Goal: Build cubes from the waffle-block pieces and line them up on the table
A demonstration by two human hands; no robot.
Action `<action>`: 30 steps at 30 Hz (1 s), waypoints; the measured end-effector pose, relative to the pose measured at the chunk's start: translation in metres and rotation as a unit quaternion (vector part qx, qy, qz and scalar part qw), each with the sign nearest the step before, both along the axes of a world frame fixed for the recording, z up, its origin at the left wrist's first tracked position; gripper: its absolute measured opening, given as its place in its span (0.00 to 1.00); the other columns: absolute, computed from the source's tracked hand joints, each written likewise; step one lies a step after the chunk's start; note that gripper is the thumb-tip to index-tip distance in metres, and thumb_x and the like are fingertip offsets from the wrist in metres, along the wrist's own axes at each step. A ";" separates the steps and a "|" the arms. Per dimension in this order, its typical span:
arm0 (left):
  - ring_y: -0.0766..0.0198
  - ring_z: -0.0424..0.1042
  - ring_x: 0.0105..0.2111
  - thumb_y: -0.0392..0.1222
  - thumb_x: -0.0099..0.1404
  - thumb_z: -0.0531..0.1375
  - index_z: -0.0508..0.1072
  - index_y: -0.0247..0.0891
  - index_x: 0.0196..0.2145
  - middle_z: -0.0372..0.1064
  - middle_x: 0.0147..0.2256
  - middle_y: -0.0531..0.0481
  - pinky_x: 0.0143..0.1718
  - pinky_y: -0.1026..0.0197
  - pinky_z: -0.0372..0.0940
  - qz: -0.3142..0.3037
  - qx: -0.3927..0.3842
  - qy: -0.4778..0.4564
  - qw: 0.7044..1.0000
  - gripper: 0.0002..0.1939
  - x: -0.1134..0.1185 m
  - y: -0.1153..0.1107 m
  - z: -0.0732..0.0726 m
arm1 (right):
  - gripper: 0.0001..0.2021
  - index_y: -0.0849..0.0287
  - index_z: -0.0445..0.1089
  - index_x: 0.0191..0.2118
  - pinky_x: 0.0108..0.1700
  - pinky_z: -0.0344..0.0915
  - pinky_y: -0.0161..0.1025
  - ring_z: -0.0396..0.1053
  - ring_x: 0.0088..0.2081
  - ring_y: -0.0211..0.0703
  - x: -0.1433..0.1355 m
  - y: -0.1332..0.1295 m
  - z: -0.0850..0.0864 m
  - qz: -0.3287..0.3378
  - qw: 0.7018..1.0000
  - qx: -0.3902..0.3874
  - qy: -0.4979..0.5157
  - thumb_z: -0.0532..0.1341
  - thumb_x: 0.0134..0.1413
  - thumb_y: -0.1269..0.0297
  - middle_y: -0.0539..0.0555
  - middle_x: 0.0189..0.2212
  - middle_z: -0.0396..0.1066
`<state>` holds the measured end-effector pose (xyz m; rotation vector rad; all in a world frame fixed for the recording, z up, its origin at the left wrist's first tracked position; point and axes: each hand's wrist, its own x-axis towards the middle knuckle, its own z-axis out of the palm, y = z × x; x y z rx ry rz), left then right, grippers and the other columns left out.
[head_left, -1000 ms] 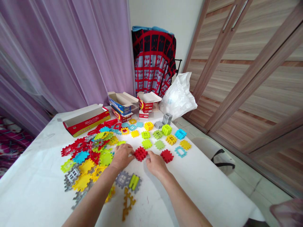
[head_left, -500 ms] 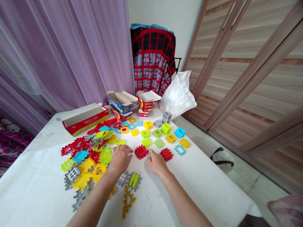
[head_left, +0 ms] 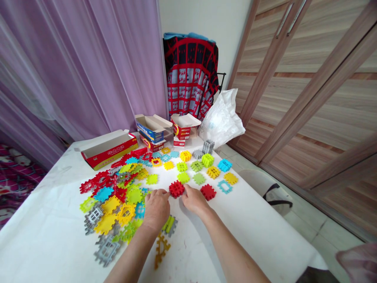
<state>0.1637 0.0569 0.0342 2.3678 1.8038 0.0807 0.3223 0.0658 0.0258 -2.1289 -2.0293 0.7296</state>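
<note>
Left hand [head_left: 157, 206] at eight o'clock of red block [head_left: 176, 189], right hand [head_left: 194, 201] at four — whether either grip grasps it cannot be told. Red tile [head_left: 208, 192] lies at three o'clock.

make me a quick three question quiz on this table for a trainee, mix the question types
1. What colour is the windowed toothed piece between the left hand and right hand? a) blue b) red c) yellow
2. True or false: in the picture, the white plastic bag is farther right than the blue carton.
3. Fill in: the blue carton sits ___ a red carton.
Key: 1 b; 2 true; 3 on top of
</note>
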 end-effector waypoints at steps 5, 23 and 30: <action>0.49 0.67 0.51 0.33 0.62 0.51 0.77 0.42 0.46 0.73 0.50 0.43 0.50 0.46 0.57 0.003 0.001 0.008 1.000 0.19 0.004 -0.002 0.000 | 0.20 0.59 0.65 0.56 0.47 0.62 0.41 0.72 0.49 0.51 -0.001 0.003 0.001 0.004 1.000 -0.006 -0.006 0.51 0.59 0.66 0.61 0.48 0.75; 0.50 0.67 0.51 0.36 0.62 0.52 0.77 0.44 0.44 0.73 0.51 0.46 0.50 0.48 0.58 0.003 -0.018 0.008 1.000 0.18 0.006 -0.010 0.005 | 0.20 0.58 0.65 0.56 0.46 0.62 0.41 0.72 0.49 0.52 0.001 -0.008 -0.004 -0.022 1.000 0.004 -0.007 0.51 0.57 0.67 0.61 0.46 0.75; 0.50 0.67 0.50 0.37 0.63 0.52 0.77 0.44 0.44 0.73 0.51 0.45 0.50 0.47 0.58 0.004 -0.020 0.005 1.000 0.17 0.009 -0.010 0.004 | 0.20 0.58 0.66 0.55 0.45 0.62 0.41 0.72 0.48 0.51 0.001 -0.008 -0.005 -0.021 1.000 0.007 -0.014 0.51 0.58 0.67 0.61 0.46 0.75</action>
